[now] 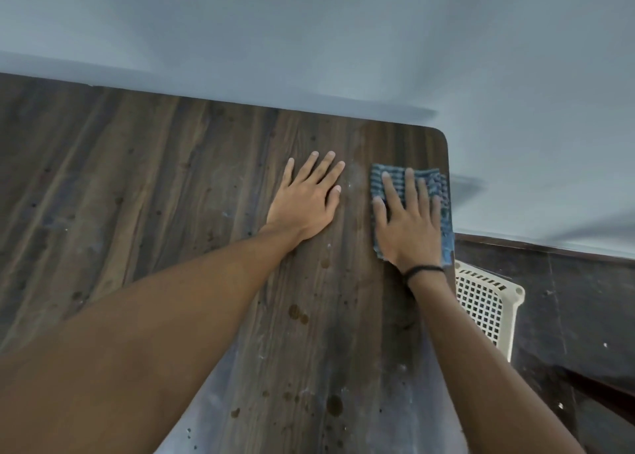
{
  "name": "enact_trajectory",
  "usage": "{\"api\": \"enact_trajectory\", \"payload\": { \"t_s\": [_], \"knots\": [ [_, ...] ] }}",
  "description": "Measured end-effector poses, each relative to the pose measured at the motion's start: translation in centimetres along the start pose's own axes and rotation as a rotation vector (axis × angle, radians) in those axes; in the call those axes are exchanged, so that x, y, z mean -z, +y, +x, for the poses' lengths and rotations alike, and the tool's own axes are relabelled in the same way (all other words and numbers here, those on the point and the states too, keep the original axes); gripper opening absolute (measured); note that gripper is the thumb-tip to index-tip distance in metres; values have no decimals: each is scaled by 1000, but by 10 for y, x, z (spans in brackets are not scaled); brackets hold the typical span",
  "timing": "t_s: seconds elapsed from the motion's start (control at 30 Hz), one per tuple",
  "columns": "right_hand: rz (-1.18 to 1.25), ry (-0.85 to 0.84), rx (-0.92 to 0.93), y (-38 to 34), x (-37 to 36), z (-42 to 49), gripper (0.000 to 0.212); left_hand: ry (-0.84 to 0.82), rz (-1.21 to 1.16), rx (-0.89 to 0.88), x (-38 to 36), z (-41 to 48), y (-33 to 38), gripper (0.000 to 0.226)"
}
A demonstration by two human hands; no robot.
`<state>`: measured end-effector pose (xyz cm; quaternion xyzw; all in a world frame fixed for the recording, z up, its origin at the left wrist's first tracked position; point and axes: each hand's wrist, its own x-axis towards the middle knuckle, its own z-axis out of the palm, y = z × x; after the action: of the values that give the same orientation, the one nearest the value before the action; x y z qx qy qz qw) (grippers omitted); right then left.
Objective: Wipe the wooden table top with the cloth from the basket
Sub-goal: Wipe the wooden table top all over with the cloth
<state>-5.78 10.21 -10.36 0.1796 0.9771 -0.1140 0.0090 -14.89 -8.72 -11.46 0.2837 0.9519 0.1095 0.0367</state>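
The right hand [409,223] lies flat on a blue striped cloth [412,192], with its fingers spread out and pressing down. It is not curled around the cloth; the open palm just rests on top of it. The cloth sits on the wooden table top [171,178], very close to the far right corner, and its right side reaches the edge of the table. A thin black band [421,271] goes around the right wrist. The left hand [305,199] lies flat on the bare wood just beside the cloth, not touching it. Its fingers are straight and open, and it holds nothing. The table is dark brown with long grain lines, and it has small dark spots and pale dusty marks on it. A cream basket [488,302] with little square holes stands on the dark floor [567,309], right next to the table's right edge. A pale grey wall [309,41] is behind the table.
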Motion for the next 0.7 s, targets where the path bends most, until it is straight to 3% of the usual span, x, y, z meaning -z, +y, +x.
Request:
{"api": "enact_trajectory", "payload": {
  "t_s": [0.17, 0.3, 0.47, 0.6, 0.7],
  "knots": [
    [31, 13, -237, 3, 2, 5, 59, -29, 14, 39, 1, 3, 2, 58],
    [-2, 12, -8, 4, -2, -41, 58, -35, 24, 66, 2, -2, 2, 58],
    [26, -53, -170, -3, 10, -34, 59, -130, -2, 141, 10, -15, 7, 58],
    [-3, -75, 159, 15, 5, -82, 58, -64, 10, 190, 8, -83, 9, 62],
    [35, -57, -52, 19, 9, -78, 58, -96, 20, 187, 6, -117, 10, 62]
  ]
}}
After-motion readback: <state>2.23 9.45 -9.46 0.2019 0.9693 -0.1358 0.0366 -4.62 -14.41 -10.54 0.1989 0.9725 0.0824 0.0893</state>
